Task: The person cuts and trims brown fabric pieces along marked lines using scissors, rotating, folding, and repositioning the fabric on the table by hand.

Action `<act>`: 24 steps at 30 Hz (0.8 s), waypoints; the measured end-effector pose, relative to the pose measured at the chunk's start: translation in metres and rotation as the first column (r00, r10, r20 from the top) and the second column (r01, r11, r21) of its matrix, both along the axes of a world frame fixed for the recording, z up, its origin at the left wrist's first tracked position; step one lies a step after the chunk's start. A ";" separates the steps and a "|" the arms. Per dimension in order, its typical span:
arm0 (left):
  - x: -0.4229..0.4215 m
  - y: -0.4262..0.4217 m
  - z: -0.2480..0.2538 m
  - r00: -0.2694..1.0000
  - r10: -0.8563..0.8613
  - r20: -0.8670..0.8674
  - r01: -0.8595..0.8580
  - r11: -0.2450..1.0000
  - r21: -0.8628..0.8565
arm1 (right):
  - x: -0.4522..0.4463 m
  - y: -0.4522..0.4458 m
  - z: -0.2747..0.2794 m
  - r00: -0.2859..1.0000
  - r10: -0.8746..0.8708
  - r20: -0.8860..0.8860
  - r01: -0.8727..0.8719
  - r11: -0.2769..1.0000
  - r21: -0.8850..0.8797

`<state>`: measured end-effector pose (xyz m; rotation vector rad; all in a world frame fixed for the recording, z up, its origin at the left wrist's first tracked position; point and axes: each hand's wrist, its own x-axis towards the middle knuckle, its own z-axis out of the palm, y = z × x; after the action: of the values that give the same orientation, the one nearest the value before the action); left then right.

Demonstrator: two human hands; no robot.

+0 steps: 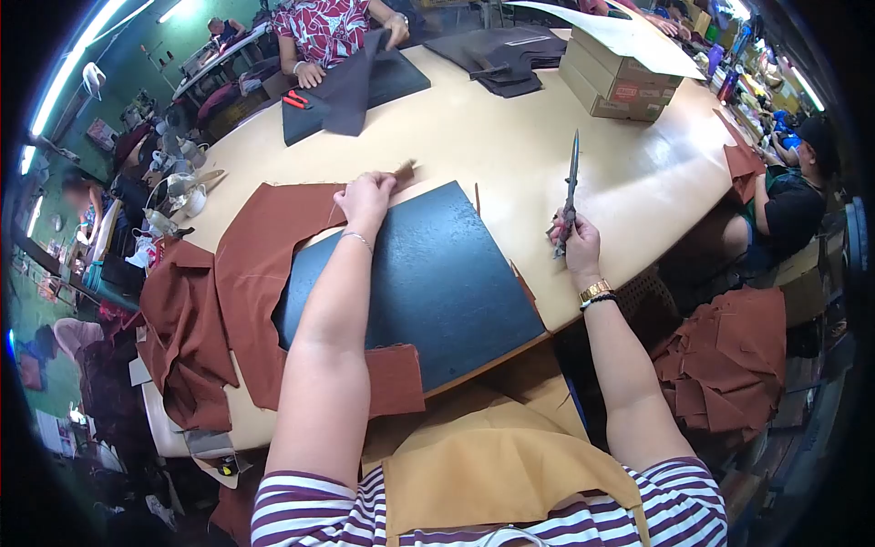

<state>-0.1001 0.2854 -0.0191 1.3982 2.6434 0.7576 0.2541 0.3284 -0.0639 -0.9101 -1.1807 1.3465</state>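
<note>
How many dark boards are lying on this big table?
2. The near board is in the foreground, partly under rust-brown cloth; the far board is across the table, partly under dark cloth. Others may be hidden.

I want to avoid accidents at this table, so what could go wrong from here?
The scissors in the right hand have their pointed blades exposed; a careless swing inward might nick the left hand. The brown cloth by that hand lies only partly on the near dark board, so a tug could perhaps shift it.
</note>
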 end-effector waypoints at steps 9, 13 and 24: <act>0.043 -0.121 0.060 0.636 -0.771 0.035 0.735 0.620 0.275 | 0.002 0.003 -0.004 0.999 -0.006 0.043 0.005 1.000 0.018; 0.023 -0.222 0.048 0.968 -0.246 -0.043 0.248 0.967 0.047 | 0.002 0.001 -0.001 0.999 -0.015 0.045 0.015 1.000 0.001; -0.011 -0.267 0.006 0.949 -0.198 -0.246 0.133 0.957 -0.257 | 0.004 0.007 -0.008 0.999 -0.018 0.036 0.018 1.000 0.000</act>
<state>-0.1108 0.0180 -0.0136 1.7314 2.6436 0.2364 0.2577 0.3357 -0.0721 -0.9465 -1.1967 1.3207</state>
